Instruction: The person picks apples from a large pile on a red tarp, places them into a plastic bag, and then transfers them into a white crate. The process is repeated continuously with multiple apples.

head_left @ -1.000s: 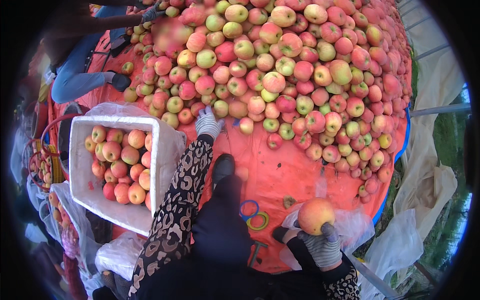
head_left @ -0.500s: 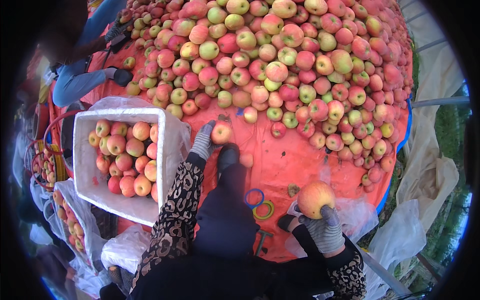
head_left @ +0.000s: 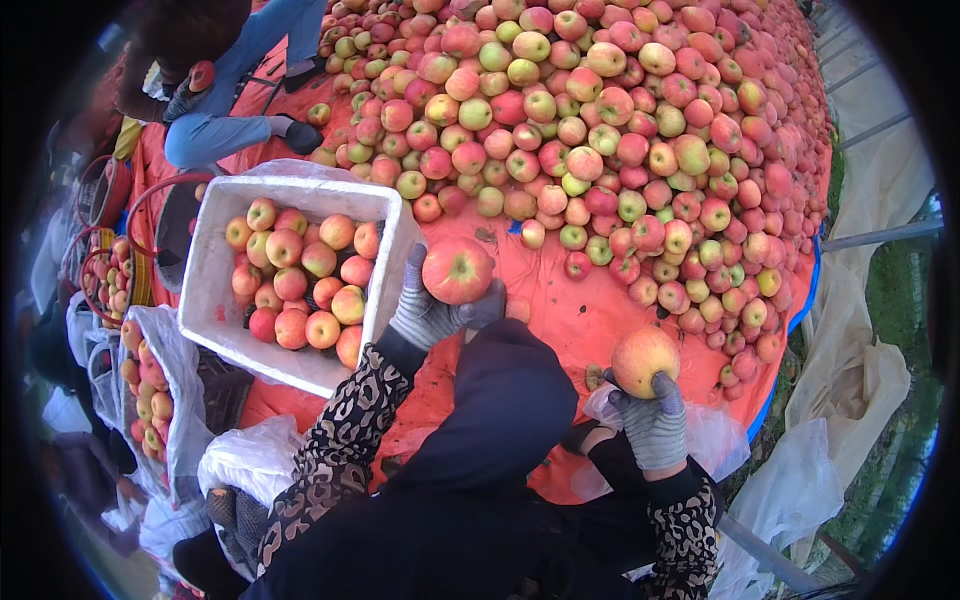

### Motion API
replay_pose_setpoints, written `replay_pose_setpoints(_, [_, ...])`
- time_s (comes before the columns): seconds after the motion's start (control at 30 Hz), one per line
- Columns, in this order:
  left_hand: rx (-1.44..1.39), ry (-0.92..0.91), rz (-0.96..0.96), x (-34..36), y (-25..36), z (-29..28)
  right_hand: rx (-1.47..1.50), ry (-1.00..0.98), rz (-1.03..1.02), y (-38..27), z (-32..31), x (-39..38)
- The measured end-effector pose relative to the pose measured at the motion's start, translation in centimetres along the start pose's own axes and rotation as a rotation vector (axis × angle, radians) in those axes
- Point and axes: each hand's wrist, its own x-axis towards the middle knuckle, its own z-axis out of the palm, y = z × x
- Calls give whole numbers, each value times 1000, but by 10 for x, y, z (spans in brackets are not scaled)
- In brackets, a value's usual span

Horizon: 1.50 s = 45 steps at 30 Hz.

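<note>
In a grey striped glove, my left hand (head_left: 428,308) is closed around a red apple (head_left: 458,271) beside the right wall of a white foam box. My right hand (head_left: 652,425), gloved alike, grips a yellowish-red apple (head_left: 645,361) from below at the right. The foam box (head_left: 270,360) stands tilted in view at the left, with several red and yellow apples (head_left: 290,284) in its bottom. A big heap of red and green apples (head_left: 600,130) lies beyond my hands on a red tarp (head_left: 560,300).
Another person (head_left: 225,90) sits at the far left, holding an apple. Buckets with red handles (head_left: 160,205) and a plastic-lined crate of apples (head_left: 150,390) are on the left. Clear plastic sheeting (head_left: 790,490) and a metal pole (head_left: 880,236) lie to the right.
My left hand has raised its apple nearer, so it looks larger. The right hand still holds its apple. The view has shifted, and my knee now hides the blue and yellow tape rolls.
</note>
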Motion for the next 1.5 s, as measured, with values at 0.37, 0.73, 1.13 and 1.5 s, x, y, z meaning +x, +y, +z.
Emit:
replay_pose_setpoints(0.37, [1957,1200,971,-95,134,-52,-283,39,-75,2,3,-7])
replay_pose_setpoints(0.73, [1470,-7,649,-40,-33,99,-763,-277,-362,-8,120,20])
replay_pose_setpoints(1.13, [1709,1103,1000,-127,130,-27,-1605,-536,-430,-48,60,-3])
replay_pose_setpoints(1.5, [2249,494,896,-31,39,20,-1749,-516,-456,-50,12,-17])
